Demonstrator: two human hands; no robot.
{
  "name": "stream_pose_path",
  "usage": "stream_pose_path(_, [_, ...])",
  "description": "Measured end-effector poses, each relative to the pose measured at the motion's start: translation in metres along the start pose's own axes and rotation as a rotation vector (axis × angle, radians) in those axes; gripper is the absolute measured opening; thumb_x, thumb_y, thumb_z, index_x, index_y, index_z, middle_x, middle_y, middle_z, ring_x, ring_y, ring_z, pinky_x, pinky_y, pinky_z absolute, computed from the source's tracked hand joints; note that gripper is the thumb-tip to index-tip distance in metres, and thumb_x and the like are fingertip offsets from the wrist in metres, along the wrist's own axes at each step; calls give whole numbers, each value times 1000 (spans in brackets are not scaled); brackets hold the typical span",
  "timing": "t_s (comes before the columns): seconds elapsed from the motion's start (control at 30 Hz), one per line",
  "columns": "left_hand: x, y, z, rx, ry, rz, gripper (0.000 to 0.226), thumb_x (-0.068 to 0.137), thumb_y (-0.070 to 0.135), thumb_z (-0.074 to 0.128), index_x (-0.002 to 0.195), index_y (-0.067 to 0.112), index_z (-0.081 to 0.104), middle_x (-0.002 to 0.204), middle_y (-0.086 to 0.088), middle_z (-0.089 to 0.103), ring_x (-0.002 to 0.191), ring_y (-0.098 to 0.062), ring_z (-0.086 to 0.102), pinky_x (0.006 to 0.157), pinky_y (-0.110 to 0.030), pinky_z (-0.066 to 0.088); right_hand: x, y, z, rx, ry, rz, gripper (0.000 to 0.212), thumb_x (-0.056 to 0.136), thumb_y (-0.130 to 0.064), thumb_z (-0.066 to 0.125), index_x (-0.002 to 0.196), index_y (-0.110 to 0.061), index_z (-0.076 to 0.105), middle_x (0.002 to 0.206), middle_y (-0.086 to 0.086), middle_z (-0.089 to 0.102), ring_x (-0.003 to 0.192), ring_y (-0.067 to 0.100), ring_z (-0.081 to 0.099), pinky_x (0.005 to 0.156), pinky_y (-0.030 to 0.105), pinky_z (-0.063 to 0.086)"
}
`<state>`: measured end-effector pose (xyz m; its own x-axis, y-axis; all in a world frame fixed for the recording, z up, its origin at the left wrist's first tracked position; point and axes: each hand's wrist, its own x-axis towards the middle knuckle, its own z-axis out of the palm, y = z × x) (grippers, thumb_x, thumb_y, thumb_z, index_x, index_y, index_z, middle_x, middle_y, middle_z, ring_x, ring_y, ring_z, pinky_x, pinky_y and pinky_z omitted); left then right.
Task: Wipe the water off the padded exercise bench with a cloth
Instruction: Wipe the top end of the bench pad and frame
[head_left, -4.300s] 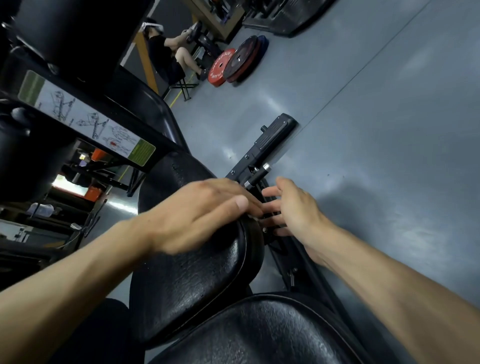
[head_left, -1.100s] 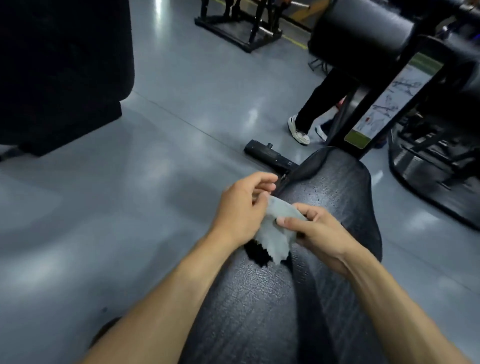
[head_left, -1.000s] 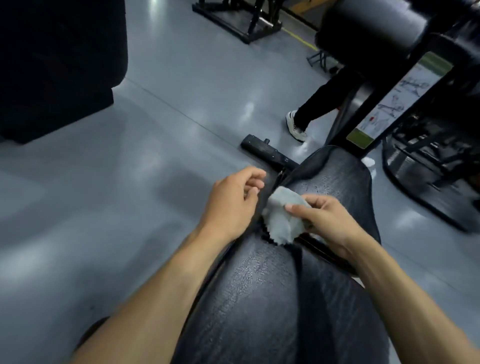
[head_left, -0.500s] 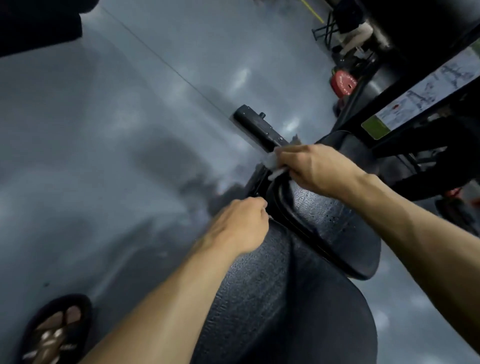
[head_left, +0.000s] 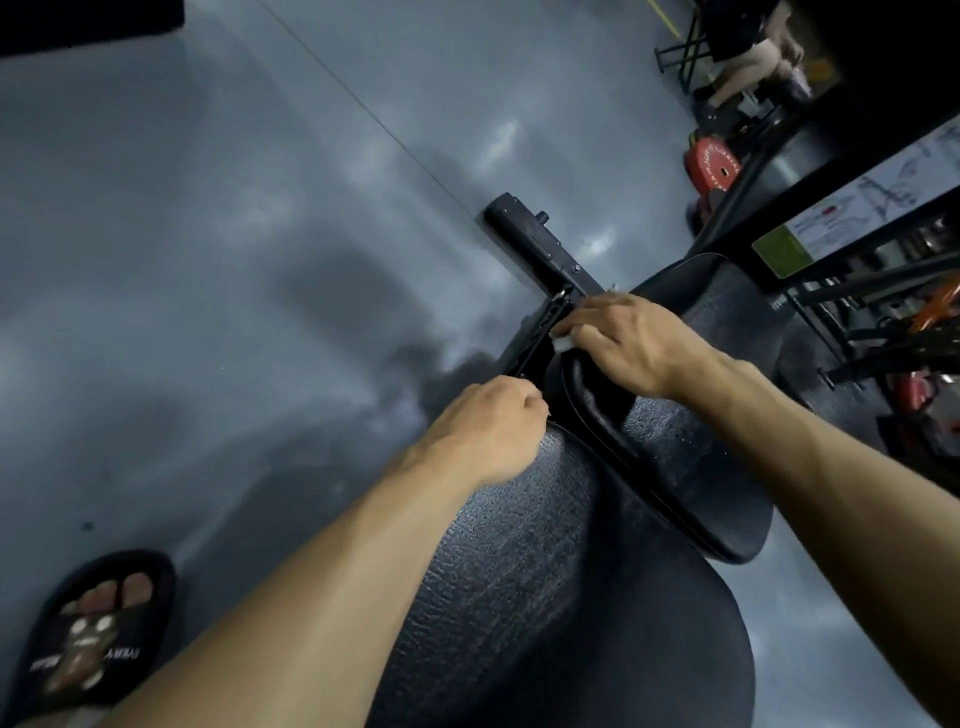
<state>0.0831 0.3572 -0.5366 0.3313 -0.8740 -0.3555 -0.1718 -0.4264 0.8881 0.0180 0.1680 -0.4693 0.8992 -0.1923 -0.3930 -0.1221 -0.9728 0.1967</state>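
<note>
Right grip (head_left: 631, 340) now presses the bunched cloth (head_left: 563, 342) at the upper pad's (head_left: 691, 441) edge, centre frame; left grip (head_left: 493, 426), fingers curled, has left the cloth; wiping is underway.

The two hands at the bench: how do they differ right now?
The right hand grips a pale cloth against the edge of the upper pad; the left hand holds no cloth that shows. The right hand lies farther out, near the black frame bar; the left hand, fingers curled, sits nearer, at the edge of the lower pad. Both are bare and close to the gap between the pads.
</note>
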Motion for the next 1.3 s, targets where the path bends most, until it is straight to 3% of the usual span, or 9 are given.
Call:
stream_pose_path(0.17, [4,-1,2,63,13,-29,36,103,27,38,69,16,45,83,-4,55,86,-27,52,67,-33,33,-25,-36,12,-33,-53,-261,40,96,-32,36,93,-13,71,107,4,72,116,26,60,119,40,32])
stream_pose_path(0.23, [2,0,1,79,16,-16,36,103,27,39,70,16,51,76,1,56,86,-27,54,61,-33,35,-23,-27,12,-45,-45,-262,41,96,-33,36,100,-16,73,114,0,72,121,22,59,123,34,26])
stream_pose_path(0.43, [-4,3,0,78,17,30,37,105,25,35,113,18,71,115,2,71,107,-20,63,91,-32,47,-9,5,13,38,133,28,47,102,-30,32,106,-11,75,119,5,73,115,30,63,109,43,38])
stream_pose_path(0.63, [3,0,2,113,17,42,36,105,27,37,72,19,48,76,4,54,87,-24,55,71,-35,38,-34,-33,23,-79,71,-193,42,102,-36,35,115,-19,71,124,-4,67,134,17,50,126,36,16])
stream_pose_path(0.77, [9,-1,3,78,5,84,29,103,23,39,106,29,67,110,5,68,113,-24,61,91,-35,48,-21,-8,16,-68,77,-133,47,102,-39,30,123,-23,69,126,-3,67,129,16,55,124,38,22])
stream_pose_path(0.9, [13,-2,5,65,22,134,46,106,22,36,148,33,51,154,10,50,140,-11,46,109,-20,34,-12,54,7,97,77,122,68,99,-56,15,130,-23,66,138,1,64,131,19,54,118,46,31])
stream_pose_path(1.03, [18,-3,10,80,52,139,45,110,30,33,152,38,44,154,9,50,137,-12,48,102,-21,34,-25,89,8,182,158,340,72,97,-57,16,143,-20,57,151,7,53,145,25,41,121,48,26])
stream_pose_path(1.17, [23,-3,13,76,79,155,46,108,34,35,152,47,38,153,13,51,130,-9,54,107,-28,41,-29,31,23,181,242,37,47,106,-35,29,129,-15,65,132,4,65,130,22,52,115,46,33])
stream_pose_path(1.3, [22,-1,13,99,118,165,29,106,28,41,124,50,44,116,1,72,111,-20,64,98,-41,51,-32,11,22,213,206,-45,58,105,-38,18,130,-16,65,132,2,64,133,17,49,122,33,20])
